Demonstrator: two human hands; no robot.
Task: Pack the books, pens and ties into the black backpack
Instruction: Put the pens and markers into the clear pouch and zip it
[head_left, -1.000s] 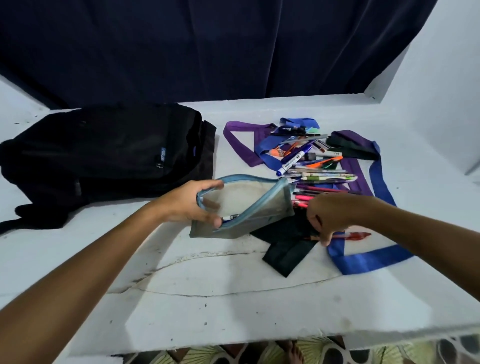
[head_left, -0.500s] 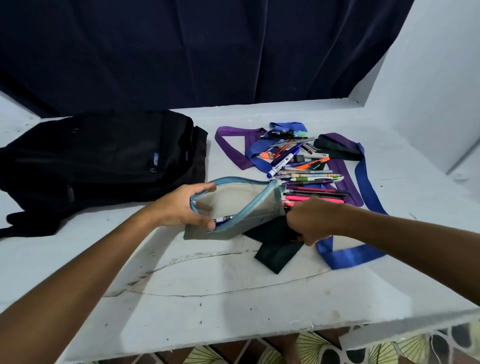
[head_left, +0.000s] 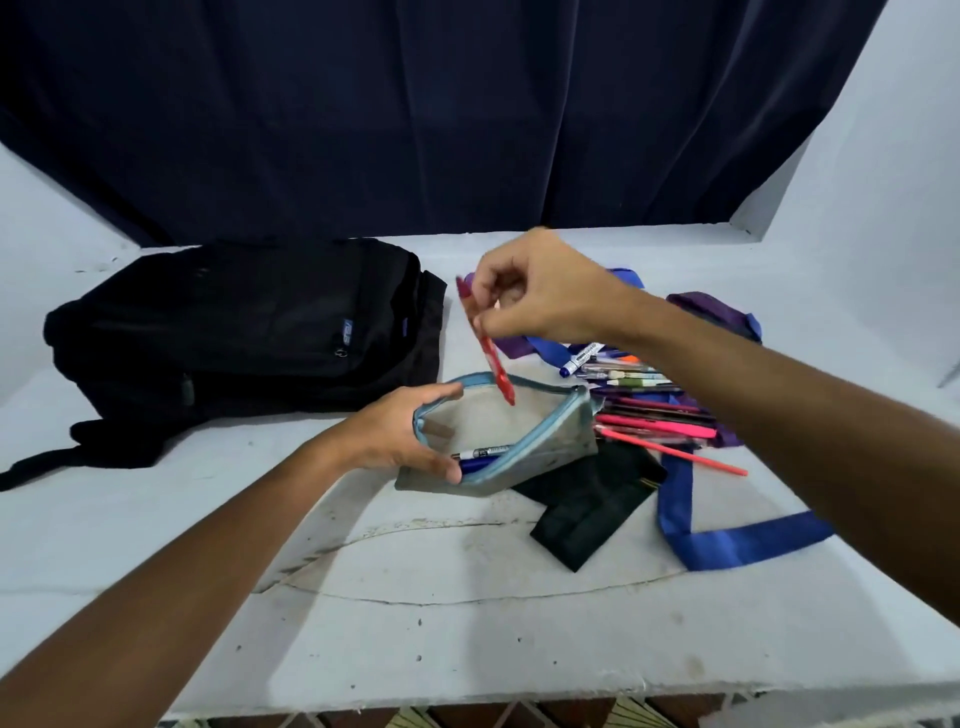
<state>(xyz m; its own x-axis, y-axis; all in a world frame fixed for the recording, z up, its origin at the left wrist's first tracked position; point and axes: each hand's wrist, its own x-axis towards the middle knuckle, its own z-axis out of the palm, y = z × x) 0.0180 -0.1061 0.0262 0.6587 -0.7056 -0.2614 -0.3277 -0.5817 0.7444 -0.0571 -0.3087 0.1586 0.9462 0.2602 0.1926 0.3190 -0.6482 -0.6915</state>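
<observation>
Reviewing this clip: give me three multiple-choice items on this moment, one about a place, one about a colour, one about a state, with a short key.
1. Where does the black backpack lie relative to the pencil pouch?
A. To its left
B. To its right
C. Under it

2. What colour is the pen pinched by the right hand?
A. Green
B. Red
C. Yellow

3. What state is the pouch in?
A. Zipped shut
B. Held open by the left hand
C. Inside the backpack

Key:
1 A: the backpack lies on the white table, left of the pouch.
2 B: the pen is red, its tip pointing down into the pouch's mouth.
3 B: the left hand's fingers and thumb spread the blue-zipped opening, with a pen already inside.
</observation>
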